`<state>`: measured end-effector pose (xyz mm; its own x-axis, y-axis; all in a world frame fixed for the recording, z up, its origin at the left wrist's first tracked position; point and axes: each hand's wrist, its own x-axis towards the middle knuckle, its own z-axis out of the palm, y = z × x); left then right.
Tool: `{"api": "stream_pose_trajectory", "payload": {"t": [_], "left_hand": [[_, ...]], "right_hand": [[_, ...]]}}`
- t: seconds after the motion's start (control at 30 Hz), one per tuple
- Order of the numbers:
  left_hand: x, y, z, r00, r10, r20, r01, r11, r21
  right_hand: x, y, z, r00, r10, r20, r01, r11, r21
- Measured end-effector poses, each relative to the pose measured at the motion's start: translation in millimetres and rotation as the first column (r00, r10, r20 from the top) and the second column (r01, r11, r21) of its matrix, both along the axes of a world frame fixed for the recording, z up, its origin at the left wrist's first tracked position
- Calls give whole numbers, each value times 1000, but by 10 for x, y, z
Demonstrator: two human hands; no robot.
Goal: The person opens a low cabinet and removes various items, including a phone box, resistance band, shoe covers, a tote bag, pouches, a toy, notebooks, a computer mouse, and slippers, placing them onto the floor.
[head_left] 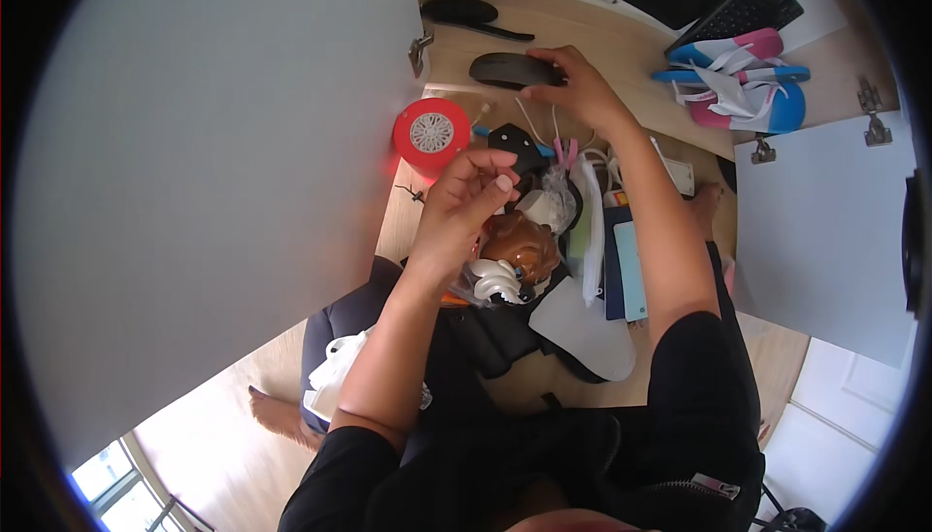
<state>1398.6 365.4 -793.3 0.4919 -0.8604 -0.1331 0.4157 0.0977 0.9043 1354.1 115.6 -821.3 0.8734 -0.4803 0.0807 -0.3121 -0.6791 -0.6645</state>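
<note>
My right hand [580, 92] reaches up to the wooden shelf. Its thumb and fingers close round the right end of a dark grey, smooth oval case [513, 70], whose exact kind I cannot make out. Lower down, my left hand [464, 200] hovers over a pile of things with loosely bent fingers. Thumb and forefinger are apart, and nothing shows between them. Just beyond it stands a red cylinder with a white patterned grille [432, 133]. Under the left hand lie a glossy brown figure [524, 244] and a cream-coloured piece [496, 281], partly in clear plastic.
Cabinet doors flank me, a large one [214, 173] left and another [830, 231] right. The shelf bears a black oval object [460, 12], a keyboard [748, 6] and colourful slippers [743, 81]. Below are a light blue booklet [631, 270] and a grey-white pad [582, 328].
</note>
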Motion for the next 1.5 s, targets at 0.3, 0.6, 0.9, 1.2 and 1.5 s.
{"api": "stream_pose_trajectory", "payload": {"t": [0.3,0.6,0.9,1.2,1.5], "left_hand": [[33,-40,76,905,139,-402,-165,986,-32],[83,12,3,897,139,-420,-185,980,-71],[123,28,-86,876,121,-466,-225,959,-173],[160,20,-153,868,110,-484,-225,956,-186],[121,10,-159,923,133,-361,-231,941,-245]], "right_hand": [[-247,560,558,910,401,107,-415,872,261],[1189,-69,-32,985,-21,-174,-75,849,-524],[1207,-182,-200,979,-80,-189,-70,737,-672],[-627,196,683,961,-51,-271,5,985,-171],[-1910,871,968,679,252,-690,-28,948,318]]}}
